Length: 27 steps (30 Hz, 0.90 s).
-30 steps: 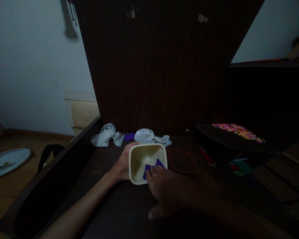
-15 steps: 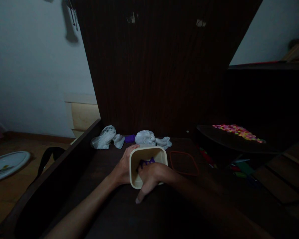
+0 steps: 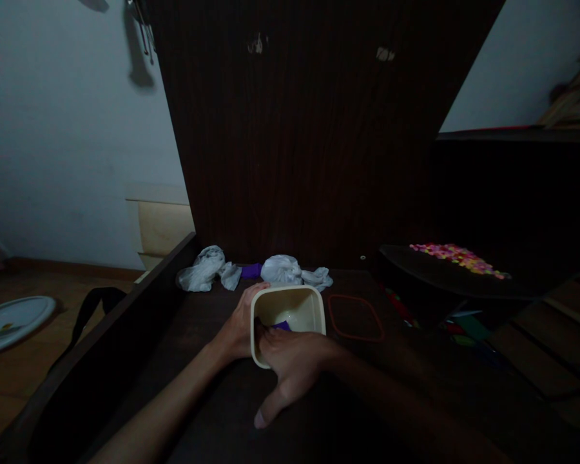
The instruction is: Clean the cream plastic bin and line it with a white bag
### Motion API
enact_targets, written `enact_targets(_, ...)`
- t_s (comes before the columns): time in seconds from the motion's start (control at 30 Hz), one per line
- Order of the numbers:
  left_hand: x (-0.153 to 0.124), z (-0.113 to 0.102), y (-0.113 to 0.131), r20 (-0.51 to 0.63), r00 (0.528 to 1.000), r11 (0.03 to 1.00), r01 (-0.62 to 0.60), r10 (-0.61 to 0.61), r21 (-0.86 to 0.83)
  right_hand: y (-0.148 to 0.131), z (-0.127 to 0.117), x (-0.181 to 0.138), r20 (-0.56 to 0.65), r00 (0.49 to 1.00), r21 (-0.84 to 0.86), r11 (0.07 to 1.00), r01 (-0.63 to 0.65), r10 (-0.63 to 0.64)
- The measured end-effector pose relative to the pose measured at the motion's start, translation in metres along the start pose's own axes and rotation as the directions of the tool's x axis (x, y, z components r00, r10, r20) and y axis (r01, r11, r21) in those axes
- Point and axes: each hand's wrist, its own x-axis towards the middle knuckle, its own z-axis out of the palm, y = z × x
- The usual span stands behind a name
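A cream square plastic container (image 3: 314,299) lies tilted on the dark surface with its mouth facing me. My left hand (image 3: 241,325) is closed around its left side, with the fingertips out of sight behind it. My right hand (image 3: 290,361) reaches into the mouth, its thumb stretched out below the rim. Inside, a purple cloth (image 3: 283,326) is under its fingers, pressed at the lower left inner wall; the fingertips are hidden. Right of the container lies a thin reddish square frame, like a lid rim (image 3: 355,336).
Behind the container are a crumpled plastic bag (image 3: 207,267), a purple piece (image 3: 251,270) and another knotted plastic bag (image 3: 283,269). A raised board (image 3: 125,328) runs along the left. Small colourful pieces (image 3: 459,258) lie on a dark ledge at right.
Inside the container, my right hand has moved toward the lower left with the purple cloth, and its thumb has dropped lower. My left hand keeps its place on the container.
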Motion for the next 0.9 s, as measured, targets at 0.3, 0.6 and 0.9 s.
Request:
enact_targets(0.3,0.0,-0.004,0.0,0.043,0.998,0.999,0.037,-0.036,-0.032,-0.018,0.03,-0.032,-0.216,0.975,-0.173,0.981,-0.083,0.044)
enact_targets(0.6,0.002,-0.002,0.003,0.058,0.998,1.0,0.022,-0.022,0.002,-0.025,-0.007,-0.058,0.094,0.961,-0.066,0.965,-0.254,0.259)
enact_targets(0.9,0.001,-0.003,0.004,0.053,0.999,1.0,0.002,-0.002,-0.007,0.016,0.008,0.011,0.099,0.956,-0.121,0.957,-0.265,0.277)
